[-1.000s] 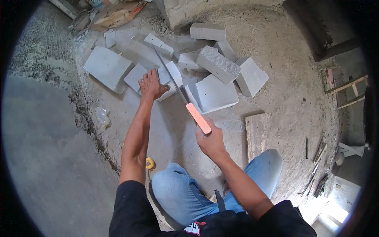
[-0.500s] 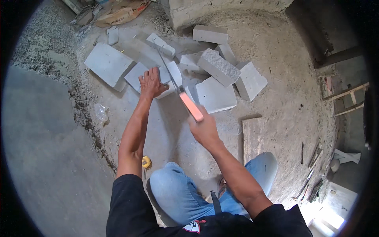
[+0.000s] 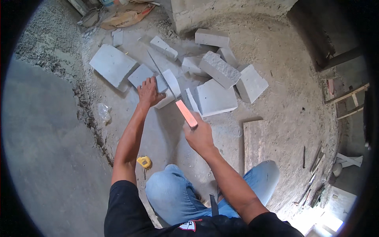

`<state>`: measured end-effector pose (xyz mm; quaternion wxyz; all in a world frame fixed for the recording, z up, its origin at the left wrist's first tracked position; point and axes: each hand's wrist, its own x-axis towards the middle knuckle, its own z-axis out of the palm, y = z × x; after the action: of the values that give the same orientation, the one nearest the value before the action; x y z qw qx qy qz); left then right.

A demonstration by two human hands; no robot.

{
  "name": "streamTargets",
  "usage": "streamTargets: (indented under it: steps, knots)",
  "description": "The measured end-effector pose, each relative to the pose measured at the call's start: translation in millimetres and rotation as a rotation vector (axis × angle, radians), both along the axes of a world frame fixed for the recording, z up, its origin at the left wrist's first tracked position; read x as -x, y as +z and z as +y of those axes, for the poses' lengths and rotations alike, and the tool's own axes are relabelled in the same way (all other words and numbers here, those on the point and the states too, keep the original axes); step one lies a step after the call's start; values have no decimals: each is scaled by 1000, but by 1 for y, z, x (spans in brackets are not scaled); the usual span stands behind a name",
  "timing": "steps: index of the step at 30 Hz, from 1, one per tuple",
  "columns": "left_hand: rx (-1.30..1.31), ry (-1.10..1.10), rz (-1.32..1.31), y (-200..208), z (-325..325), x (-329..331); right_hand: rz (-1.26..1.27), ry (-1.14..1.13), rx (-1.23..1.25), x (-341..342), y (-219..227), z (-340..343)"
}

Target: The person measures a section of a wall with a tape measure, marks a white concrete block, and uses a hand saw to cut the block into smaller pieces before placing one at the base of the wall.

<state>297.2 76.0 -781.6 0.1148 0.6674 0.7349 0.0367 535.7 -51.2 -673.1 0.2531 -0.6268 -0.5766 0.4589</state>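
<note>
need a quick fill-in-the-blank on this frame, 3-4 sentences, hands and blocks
1. The left hand presses flat on a grey ____ block.
2. The right hand grips a saw by its ____ handle.
3. A ____ tape measure lies on the floor beside the left forearm.
4. The person's knees are clad in blue ____.

Missing words: concrete; orange; yellow; jeans
</note>
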Motion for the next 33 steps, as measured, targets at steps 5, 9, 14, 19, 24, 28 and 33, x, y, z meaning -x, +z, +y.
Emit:
streamTargets:
  steps: [5,9,14,19,24,28,33]
  knots:
    - [8,-35,71,-5,9,6,46,0,1,-3,-12,-18]
    - [-49,-18,39,0,13,14,35,53,-192,-5,-5,-25]
    - [-26,-40,25,0,28,15,-90,76,128,15,21,13]
    - [2,2,-5,16,28,11,-82,80,-183,-6,4,-33]
    - [33,42,-65,10,37,6,-142,80,-61,0,9,5]
    - [-6,15,-10,13,34,29,18,51,-284,-6,11,-36]
    - [12,37,-39,13,42,8,-196,132,-114,9,6,29]
